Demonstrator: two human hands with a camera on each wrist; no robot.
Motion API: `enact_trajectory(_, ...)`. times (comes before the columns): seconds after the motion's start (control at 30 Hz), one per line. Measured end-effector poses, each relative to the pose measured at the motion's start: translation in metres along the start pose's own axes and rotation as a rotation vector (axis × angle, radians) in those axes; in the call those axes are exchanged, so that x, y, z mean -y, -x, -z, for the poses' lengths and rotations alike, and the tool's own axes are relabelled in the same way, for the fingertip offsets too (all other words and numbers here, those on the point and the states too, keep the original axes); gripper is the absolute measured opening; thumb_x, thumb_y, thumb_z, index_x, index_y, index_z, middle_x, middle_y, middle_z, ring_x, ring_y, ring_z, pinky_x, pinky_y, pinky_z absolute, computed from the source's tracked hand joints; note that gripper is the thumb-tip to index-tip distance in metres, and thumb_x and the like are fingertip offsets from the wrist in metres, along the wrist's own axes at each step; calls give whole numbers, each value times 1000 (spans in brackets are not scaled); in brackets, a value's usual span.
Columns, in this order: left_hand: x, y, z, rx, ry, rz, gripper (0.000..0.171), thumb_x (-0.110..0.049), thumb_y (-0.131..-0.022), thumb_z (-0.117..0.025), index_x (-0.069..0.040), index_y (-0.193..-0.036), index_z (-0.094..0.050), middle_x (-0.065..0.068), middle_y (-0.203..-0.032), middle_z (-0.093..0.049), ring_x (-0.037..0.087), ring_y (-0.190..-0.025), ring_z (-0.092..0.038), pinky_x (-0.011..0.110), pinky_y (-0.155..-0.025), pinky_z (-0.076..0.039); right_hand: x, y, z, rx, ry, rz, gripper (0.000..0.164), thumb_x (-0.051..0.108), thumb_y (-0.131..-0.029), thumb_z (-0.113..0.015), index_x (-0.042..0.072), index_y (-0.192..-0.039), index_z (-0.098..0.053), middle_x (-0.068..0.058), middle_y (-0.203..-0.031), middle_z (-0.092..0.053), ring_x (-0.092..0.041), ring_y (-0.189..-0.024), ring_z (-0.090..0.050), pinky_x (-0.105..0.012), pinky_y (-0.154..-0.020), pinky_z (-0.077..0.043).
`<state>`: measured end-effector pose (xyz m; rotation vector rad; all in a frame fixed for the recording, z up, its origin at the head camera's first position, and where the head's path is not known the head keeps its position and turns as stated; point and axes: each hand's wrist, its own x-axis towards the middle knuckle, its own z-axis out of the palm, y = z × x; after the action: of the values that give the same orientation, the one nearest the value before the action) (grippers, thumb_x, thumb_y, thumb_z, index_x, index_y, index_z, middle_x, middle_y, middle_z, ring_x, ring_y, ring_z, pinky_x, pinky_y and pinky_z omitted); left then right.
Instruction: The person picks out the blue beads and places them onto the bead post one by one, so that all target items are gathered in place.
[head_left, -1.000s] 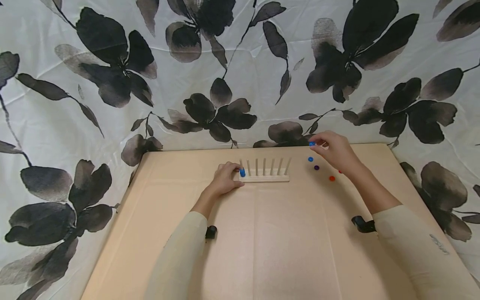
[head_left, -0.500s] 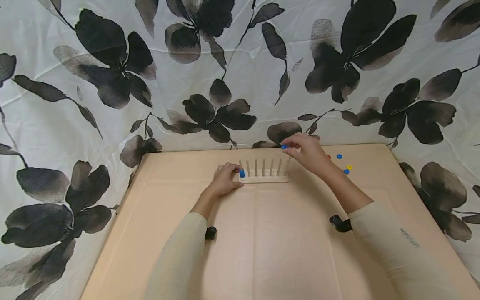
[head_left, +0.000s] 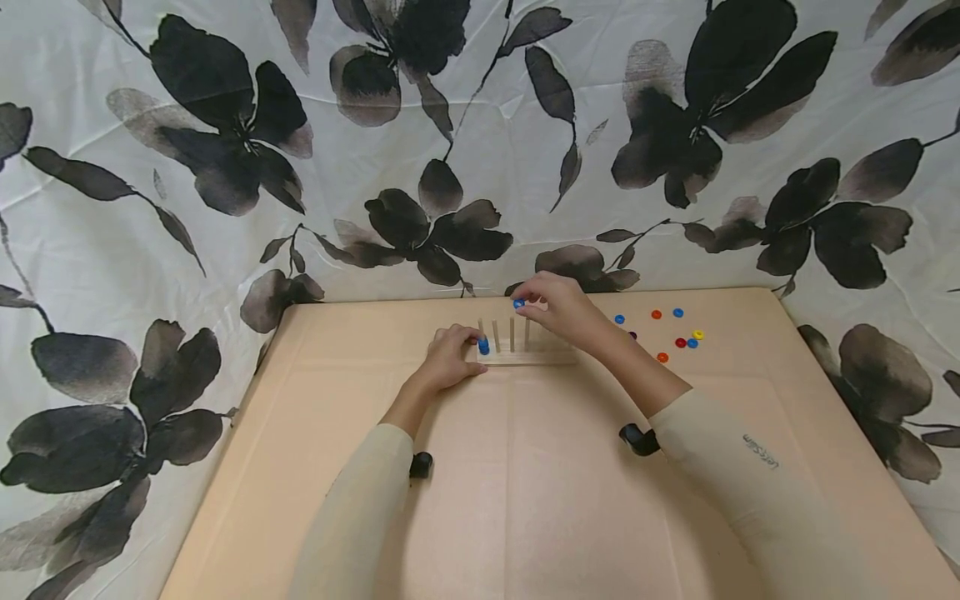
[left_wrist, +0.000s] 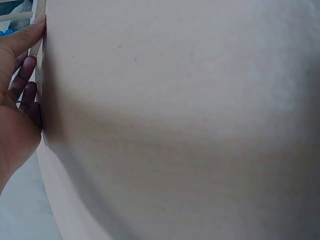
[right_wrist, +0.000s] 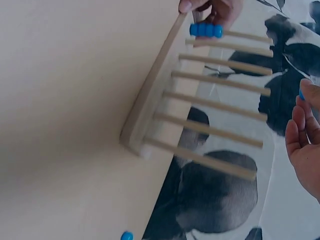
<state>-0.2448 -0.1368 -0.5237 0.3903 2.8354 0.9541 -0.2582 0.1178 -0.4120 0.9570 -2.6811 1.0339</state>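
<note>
A wooden peg rack (head_left: 528,359) with a row of upright pegs stands near the table's far edge. Blue beads (right_wrist: 205,30) are stacked on its leftmost peg; the other pegs seen in the right wrist view are bare. My left hand (head_left: 447,358) grips the rack's left end, thumb against the front of the base. Between thumb and fingertips, my right hand (head_left: 558,308) pinches a single blue bead (head_left: 518,304), held above the rack and apart from the pegs. That hand hides the rack's right-hand pegs in the head view.
Loose beads lie on the table right of the rack, among them a yellow bead (head_left: 698,334), a red bead (head_left: 680,342) and an orange bead (head_left: 663,357). Behind the table's (head_left: 510,483) far edge hangs a floral cloth (head_left: 517,158).
My right hand has carried the blue bead leftward from over the loose beads to above the rack. The left hand has stayed at the rack's end.
</note>
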Motion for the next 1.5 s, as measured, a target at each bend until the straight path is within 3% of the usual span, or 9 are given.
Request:
enact_trajectory(0.47,-1,3,-2,-22,-7,-16,55,-29,-83,-88,-13,-130,-64,6,-128,-62,28,-120,-45,47,-106,-36,16,-26,-29,132,75,-9,23,16,-96,-74,6,-117,-75,-9,-116,-74,-24,-107,-69,-39,-94,-55)
enact_trajectory(1.03,-6,12,-4,-24,-14,-7,55,-30,-85,-86,-12,-131,-63,7,-128,-60,29,-117,-44,46,-104,-37,28,-30,-44,221,112,-48,21,19,-96,-75,9,-115,-76,-7,-110,-73,-23,-105,-69,-35,-93,-57)
enact_trajectory(1.5,-5,15,-8,-35,-22,-4,54,-30,-84,-87,-11,-129,-64,7,-125,-61,29,-114,-45,45,-102,-37,28,-27,-51,247,165,-16,17,19,-93,-78,10,-108,-77,-5,-104,-75,-21,-101,-69,-35,-91,-56)
